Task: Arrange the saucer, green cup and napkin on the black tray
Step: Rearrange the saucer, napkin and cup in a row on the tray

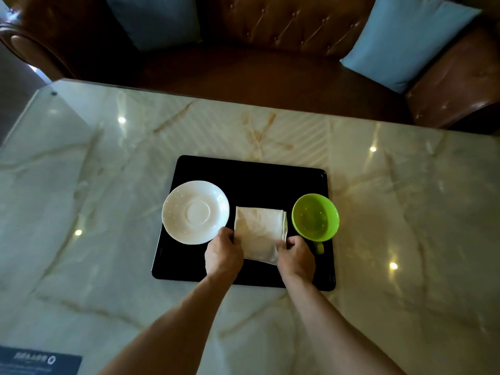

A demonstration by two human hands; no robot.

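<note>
A black tray (251, 174) lies on the marble table. On its left side rests a white saucer (195, 211), overhanging the tray's left edge a little. A green cup (315, 217) stands upright and empty on the right side, its handle pointing toward me. Between them lies a folded beige napkin (259, 231). My left hand (223, 255) pinches the napkin's near left edge, and my right hand (296, 257) grips its near right corner. Both hands sit over the tray's front half.
The glossy marble table (108, 185) stretches wide around the tray. A brown leather sofa (270, 36) with blue cushions (405, 41) stands beyond the far edge. A dark blue card (40, 361) lies at the near left corner.
</note>
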